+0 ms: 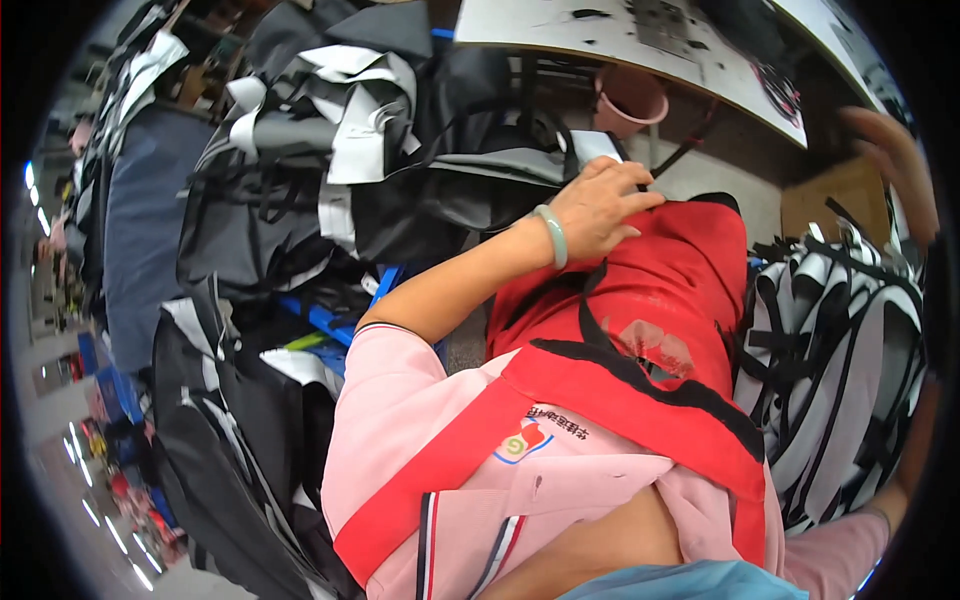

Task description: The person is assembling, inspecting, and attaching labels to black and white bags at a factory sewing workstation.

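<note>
My left hand point(605, 205), with a pale green bangle point(552, 236) on its wrist, is over the upper part of my red apron point(650, 262). Its fingers are spread and slightly bent, and nothing shows in them. Just beyond the fingertips is the white end point(597, 147) of a black and grey fabric piece point(500, 165); whether the hand touches it, I cannot tell. My right hand point(890, 150) is raised at the far right, partly lost in the dark rim and blurred. Its fingers look apart, with nothing visible between them.
Stacked black and grey fabric pieces with white parts point(370, 115) lie at the upper left, and more black ones point(235, 440) below. Grey and black strapped pieces point(830, 350) stand on my right. A white table point(560, 25) is ahead, with a pink bucket point(630, 100) beneath.
</note>
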Demonstrator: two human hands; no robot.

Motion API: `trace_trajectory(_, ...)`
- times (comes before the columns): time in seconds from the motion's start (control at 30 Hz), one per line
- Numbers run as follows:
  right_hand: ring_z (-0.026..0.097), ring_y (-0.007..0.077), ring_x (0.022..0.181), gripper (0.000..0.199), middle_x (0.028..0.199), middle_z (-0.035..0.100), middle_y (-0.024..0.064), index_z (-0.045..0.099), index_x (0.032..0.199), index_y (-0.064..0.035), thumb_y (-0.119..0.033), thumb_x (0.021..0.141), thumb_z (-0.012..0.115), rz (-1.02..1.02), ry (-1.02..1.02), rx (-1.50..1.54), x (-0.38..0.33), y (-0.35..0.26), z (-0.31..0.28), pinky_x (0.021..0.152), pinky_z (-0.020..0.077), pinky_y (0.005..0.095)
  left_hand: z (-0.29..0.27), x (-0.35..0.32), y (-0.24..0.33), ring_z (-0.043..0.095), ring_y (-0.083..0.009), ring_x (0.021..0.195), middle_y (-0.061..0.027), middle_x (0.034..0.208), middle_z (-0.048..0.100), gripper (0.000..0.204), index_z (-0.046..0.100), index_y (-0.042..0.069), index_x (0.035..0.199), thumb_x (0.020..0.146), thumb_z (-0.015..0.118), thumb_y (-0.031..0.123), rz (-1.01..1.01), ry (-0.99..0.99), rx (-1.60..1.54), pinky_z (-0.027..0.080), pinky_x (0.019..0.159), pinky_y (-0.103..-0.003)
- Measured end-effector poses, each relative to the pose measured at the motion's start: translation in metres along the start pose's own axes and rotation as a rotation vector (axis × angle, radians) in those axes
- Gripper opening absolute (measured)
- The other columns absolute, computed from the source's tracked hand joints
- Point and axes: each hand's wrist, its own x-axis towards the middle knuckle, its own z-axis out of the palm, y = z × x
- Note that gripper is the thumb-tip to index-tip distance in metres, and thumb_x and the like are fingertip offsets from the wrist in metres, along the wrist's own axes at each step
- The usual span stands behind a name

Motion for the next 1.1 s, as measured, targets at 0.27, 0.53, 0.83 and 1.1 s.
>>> trace_trajectory(0.27, 0.059, 0.0313, 0.109, 0.072, 0.126, 0.057, 0.0174, 0.045, 0.138, -0.0107, -0.029, 0.075, 0.074, -0.435, -0.776, 0.465, 0.128, -0.231, 0.278, 0.092, 0.0470, 0.0377, -0.053, -0.088, 0.004, 0.062, -0.0313, 0.092, -0.0127, 0.096, 0.065, 0.019, 0.066, 0.004, 0.095, 0.077, 0.062, -0.001, -0.344, 0.519, 0.023, 0.049, 0.081, -0.039)
trace_trajectory(0.53, 0.065, 0.0232, 0.085, 0.038, 0.092, 0.068, 0.0157, 0.064, 0.108, -0.0014, -0.010, 0.072, 0.060, -0.299, -0.677, 0.432, 0.117, -0.231, 0.274, 0.082, 0.0497, 0.0326, -0.093, -0.245, -0.104, 0.023, -0.0265, 0.143, -0.0046, 0.146, 0.038, 0.048, 0.059, 0.011, 0.123, 0.076, 0.058, 0.003, -0.843, -0.054, 0.792, 0.015, 0.116, -0.045)
trace_trajectory(0.83, 0.052, 0.0075, 0.069, 0.021, 0.077, 0.059, 0.0007, 0.058, 0.095, 0.0022, -0.004, 0.075, 0.061, -0.042, -0.537, 0.614, 0.150, -0.104, 0.224, 0.063, 0.0426, 0.0231, -0.118, -0.133, -0.128, 0.038, -0.0225, 0.133, -0.0021, 0.124, 0.055, 0.023, 0.067, 0.010, 0.104, 0.086, 0.054, 0.016, -0.401, -0.541, 0.911, 0.027, 0.110, -0.042)
trace_trajectory(1.1, 0.057, 0.0086, 0.075, 0.021, 0.078, 0.060, 0.0017, 0.058, 0.095, 0.0033, -0.003, 0.075, 0.061, 0.043, -0.456, 0.593, 0.121, -0.091, 0.194, 0.069, 0.0451, 0.0229, -0.119, -0.112, -0.142, 0.054, -0.0261, 0.115, -0.0086, 0.103, 0.059, 0.023, 0.063, 0.006, 0.099, 0.078, 0.055, 0.010, -0.380, -0.338, 0.723, 0.042, 0.095, -0.035)
